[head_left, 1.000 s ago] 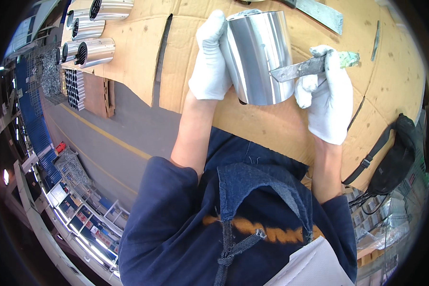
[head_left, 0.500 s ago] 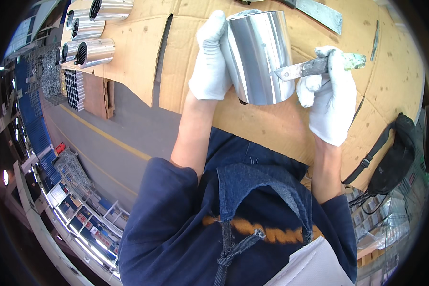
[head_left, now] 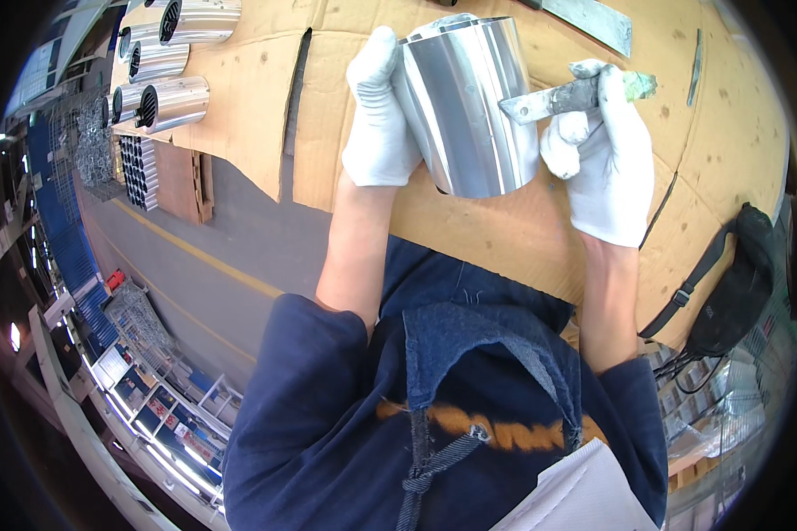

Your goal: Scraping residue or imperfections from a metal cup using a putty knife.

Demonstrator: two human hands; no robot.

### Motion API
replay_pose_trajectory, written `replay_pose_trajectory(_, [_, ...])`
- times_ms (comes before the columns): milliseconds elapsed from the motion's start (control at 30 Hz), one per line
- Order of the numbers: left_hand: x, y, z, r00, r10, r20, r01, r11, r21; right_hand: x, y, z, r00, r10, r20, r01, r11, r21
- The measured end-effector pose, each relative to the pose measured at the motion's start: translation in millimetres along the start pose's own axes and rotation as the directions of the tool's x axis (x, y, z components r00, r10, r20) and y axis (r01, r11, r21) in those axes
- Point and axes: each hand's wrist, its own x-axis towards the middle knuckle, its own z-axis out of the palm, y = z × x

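A shiny metal cylinder (head_left: 469, 106) is held up over the cardboard, tilted a little. My left hand (head_left: 376, 115), in a white glove, grips it from its left side, the fingers partly hidden behind it. In my gloved right hand (head_left: 607, 159) is a small scraper knife (head_left: 549, 100) with a flat metal blade and a worn, greenish handle end. The tip of the blade lies against, or just in front of, the cylinder's right side; I cannot tell if it touches.
Brown cardboard (head_left: 469, 234) covers the table. Several similar metal cylinders (head_left: 177, 104) lie at the far left. A wide flat blade (head_left: 591, 24) rests at the back. A black waist bag (head_left: 731, 292) lies at the right edge. Below left is a grey floor (head_left: 239, 217) with a yellow line.
Both hands have shifted slightly left. The cylinder leans more, its top going left, and the knife blade has moved up along its right side.
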Motion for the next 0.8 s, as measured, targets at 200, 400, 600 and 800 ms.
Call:
replay_pose_trajectory(200, [0.2,2.2,1.9,1.000,-0.005,-0.009,0.006,0.999,0.037,2.6,0.6,-2.6,0.999,0.006,0.048,-0.007,1.000,0.014])
replay_pose_trajectory(400, [0.6,2.7,1.5,1.000,0.017,-0.008,-0.017,0.998,0.056,3.1,1.2,-3.4,0.998,-0.015,0.065,0.015,1.000,0.000])
replay_pose_trajectory(600, [0.0,0.5,1.2,1.000,0.017,-0.017,-0.016,0.999,0.045,1.1,0.4,-1.8,0.998,-0.025,0.054,0.025,1.000,-0.006])
replay_pose_trajectory(800, [1.3,-0.1,1.7,0.999,0.008,-0.032,-0.006,0.998,0.064,0.0,-2.4,-2.0,0.997,-0.065,0.029,0.066,0.997,-0.042])
